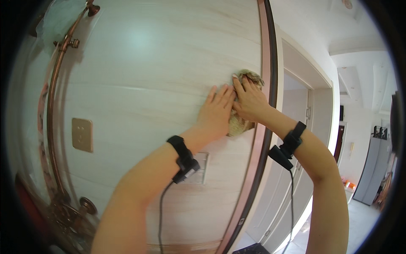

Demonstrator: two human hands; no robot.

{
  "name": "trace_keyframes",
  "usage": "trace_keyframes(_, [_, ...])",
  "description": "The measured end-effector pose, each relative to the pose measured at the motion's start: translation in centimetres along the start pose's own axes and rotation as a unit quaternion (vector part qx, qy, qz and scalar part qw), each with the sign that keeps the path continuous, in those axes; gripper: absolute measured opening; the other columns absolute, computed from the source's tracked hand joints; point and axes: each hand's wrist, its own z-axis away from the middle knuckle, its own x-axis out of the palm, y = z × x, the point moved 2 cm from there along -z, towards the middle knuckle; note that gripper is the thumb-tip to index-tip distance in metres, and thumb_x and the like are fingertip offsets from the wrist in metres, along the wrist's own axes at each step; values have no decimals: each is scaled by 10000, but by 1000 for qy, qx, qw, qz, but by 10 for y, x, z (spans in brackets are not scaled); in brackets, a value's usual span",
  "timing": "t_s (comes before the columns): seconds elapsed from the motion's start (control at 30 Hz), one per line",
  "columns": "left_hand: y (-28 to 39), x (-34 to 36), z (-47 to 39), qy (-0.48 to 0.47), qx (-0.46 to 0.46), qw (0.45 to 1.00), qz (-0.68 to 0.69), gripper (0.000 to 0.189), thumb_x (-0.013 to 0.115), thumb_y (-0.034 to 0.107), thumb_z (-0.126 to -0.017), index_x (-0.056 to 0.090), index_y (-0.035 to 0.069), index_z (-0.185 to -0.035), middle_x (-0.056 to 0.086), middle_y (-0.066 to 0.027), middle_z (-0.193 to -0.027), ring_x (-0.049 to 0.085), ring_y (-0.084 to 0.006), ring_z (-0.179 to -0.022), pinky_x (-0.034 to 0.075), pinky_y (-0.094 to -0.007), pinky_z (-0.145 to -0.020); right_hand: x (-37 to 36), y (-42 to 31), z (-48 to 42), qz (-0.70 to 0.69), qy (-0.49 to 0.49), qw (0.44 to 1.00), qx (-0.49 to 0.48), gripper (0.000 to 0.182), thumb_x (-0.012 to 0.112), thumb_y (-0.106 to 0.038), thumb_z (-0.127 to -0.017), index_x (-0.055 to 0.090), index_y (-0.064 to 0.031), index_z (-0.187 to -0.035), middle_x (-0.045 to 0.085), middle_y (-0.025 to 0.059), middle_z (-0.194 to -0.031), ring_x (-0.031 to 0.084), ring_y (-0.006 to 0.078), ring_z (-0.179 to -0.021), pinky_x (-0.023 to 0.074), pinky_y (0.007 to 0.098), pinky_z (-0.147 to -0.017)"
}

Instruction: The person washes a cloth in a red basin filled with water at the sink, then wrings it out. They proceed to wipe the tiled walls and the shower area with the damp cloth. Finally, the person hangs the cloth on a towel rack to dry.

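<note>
A crumpled yellowish-brown cloth (238,124) lies flat against the glossy wall tiles (165,70), close to the upright edge frame. My right hand (252,98) presses on its upper part, fingers spread and pointing up. Beside it my left hand (216,109) rests palm to the wall with extended fingers, its right edge touching or overlapping the cloth; whether it grips any of the cloth cannot be told. Both wrists wear black straps with small cabled devices.
Copper-coloured shower pipework (57,82) runs up the wall at left, above a valve (87,205). A gold socket plate (82,135) and a pale wall plate (201,168) are on the tiles. At right stand a dark-edged frame (272,57), a white door (279,181) and a grey cabinet (371,171).
</note>
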Motion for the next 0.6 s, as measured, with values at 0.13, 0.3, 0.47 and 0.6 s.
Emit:
trace_keyframes(0.13, [-10,1,-10,-2,-15,999,-34,614,550,191,-825,345,-28,-1361,343,-140,-1430,221,-263,-1375,100,-472,-1121,-4,1,-16,-2,12,1000,-7,652,491,-278,-826,284,10,-1373,341,307,-1349,335,431,-1261,247,444,-1073])
trace_keyframes(0.3, [-47,-25,-17,-38,-5,990,-132,616,549,178,-836,322,-6,-1378,321,-120,-1447,215,-251,-1378,93,-466,-1127,7,-18,-55,-28,70,997,10,643,439,-305,-847,279,7,-1385,313,279,-1390,280,413,-1305,198,438,-1098])
trace_keyframes(0.47, [-90,-47,-7,-50,10,984,-171,607,531,145,-842,308,36,-1396,320,-98,-1452,219,-226,-1380,92,-455,-1132,8,-62,-85,-72,73,994,41,641,367,-318,-864,256,2,-1408,253,267,-1440,215,412,-1343,129,456,-1117])
trace_keyframes(0.6, [-102,-62,-12,-90,29,972,-214,621,538,136,-833,302,41,-1400,327,-88,-1450,236,-217,-1373,105,-456,-1131,12,-66,-93,-55,102,993,32,660,384,-343,-851,255,-8,-1404,267,275,-1426,241,413,-1329,170,443,-1110])
